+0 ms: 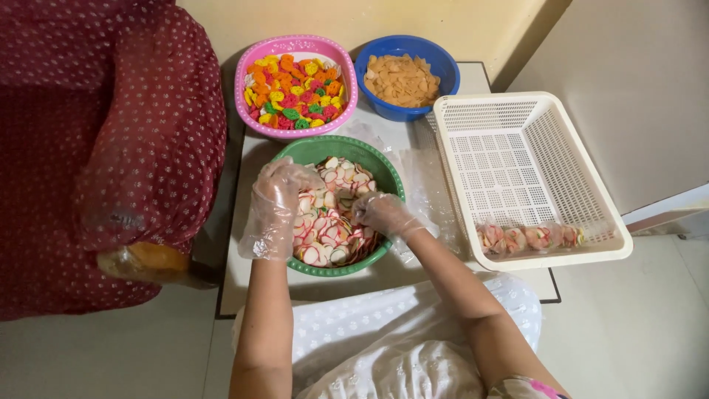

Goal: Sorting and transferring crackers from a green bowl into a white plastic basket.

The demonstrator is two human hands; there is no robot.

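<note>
Both my hands wear loose clear plastic gloves and reach into a green bowl (295,151) of white and pink round crackers (341,176). My left hand (279,193) rests at the bowl's left side, fingers spread over the crackers. My right hand (378,213) is curled among the crackers at the lower right of the bowl, gripping a few. A clear plastic bag (425,174) lies just right of the bowl.
A pink bowl (295,44) of multicoloured crackers and a blue bowl (443,70) of tan chips stand behind. A white plastic basket (517,159) at right holds a filled packet of crackers (528,238). Another person in dark red dotted cloth (96,133) is at left.
</note>
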